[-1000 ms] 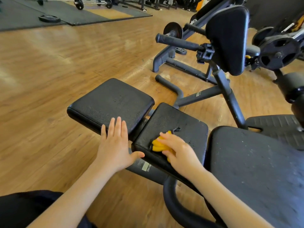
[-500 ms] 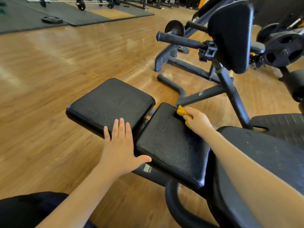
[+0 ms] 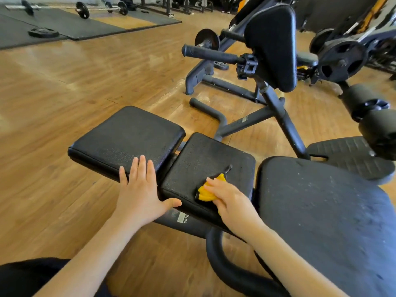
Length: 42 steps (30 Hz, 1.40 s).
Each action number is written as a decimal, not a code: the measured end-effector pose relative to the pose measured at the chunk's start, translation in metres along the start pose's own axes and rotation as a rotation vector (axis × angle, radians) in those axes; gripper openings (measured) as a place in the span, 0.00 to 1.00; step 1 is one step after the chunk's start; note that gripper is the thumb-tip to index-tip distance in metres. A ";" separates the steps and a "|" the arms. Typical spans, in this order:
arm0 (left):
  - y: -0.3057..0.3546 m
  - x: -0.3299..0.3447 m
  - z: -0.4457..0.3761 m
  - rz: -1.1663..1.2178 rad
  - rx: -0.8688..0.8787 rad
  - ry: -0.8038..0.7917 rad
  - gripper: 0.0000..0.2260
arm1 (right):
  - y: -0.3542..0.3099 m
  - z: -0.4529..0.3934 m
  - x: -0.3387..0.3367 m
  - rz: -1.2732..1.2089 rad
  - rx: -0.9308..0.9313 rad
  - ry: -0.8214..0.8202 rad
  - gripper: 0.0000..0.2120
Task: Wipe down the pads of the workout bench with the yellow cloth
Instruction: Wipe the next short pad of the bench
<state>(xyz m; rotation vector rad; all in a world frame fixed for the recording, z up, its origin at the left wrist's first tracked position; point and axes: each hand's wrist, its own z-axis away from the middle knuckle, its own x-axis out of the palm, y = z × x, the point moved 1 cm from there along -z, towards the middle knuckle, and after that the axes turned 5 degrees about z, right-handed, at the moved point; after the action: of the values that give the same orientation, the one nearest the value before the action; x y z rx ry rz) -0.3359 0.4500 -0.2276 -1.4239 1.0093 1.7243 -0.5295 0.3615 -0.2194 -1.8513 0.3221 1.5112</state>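
Back from the far corner, my right hand (image 3: 232, 203) now presses the one yellow cloth (image 3: 207, 190), bunched under curled fingers, on the near part of the middle pad (image 3: 211, 161). Three flat pads are visible; my left hand (image 3: 140, 192) rests flat, fingers straight, on the left pad (image 3: 126, 136), unmoved. Right pad (image 3: 321, 211) adjoins. One upright pad (image 3: 272, 46) and a handle (image 3: 211, 53) stand beyond.

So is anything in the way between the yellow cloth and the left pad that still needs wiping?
Only the left hand, resting flat on the left pad's near corner. Otherwise just the gap between it and the middle pad separates the yellow cloth from it.
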 end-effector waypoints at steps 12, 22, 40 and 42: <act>0.001 0.003 -0.002 -0.010 -0.001 0.013 0.55 | 0.039 -0.026 -0.012 -0.053 -0.046 0.035 0.16; -0.003 0.009 -0.003 0.016 0.011 0.044 0.53 | 0.077 -0.113 -0.026 -0.068 0.209 0.126 0.15; -0.001 0.005 -0.003 0.005 0.026 0.031 0.56 | 0.016 0.032 -0.001 -0.019 0.040 0.037 0.19; -0.001 0.006 -0.004 0.005 0.022 0.033 0.56 | 0.031 0.019 0.000 -0.045 0.055 0.056 0.17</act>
<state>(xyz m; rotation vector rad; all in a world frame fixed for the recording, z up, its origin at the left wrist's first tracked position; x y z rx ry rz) -0.3342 0.4476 -0.2340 -1.4413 1.0472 1.6932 -0.5623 0.3517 -0.2316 -1.8476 0.3431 1.4091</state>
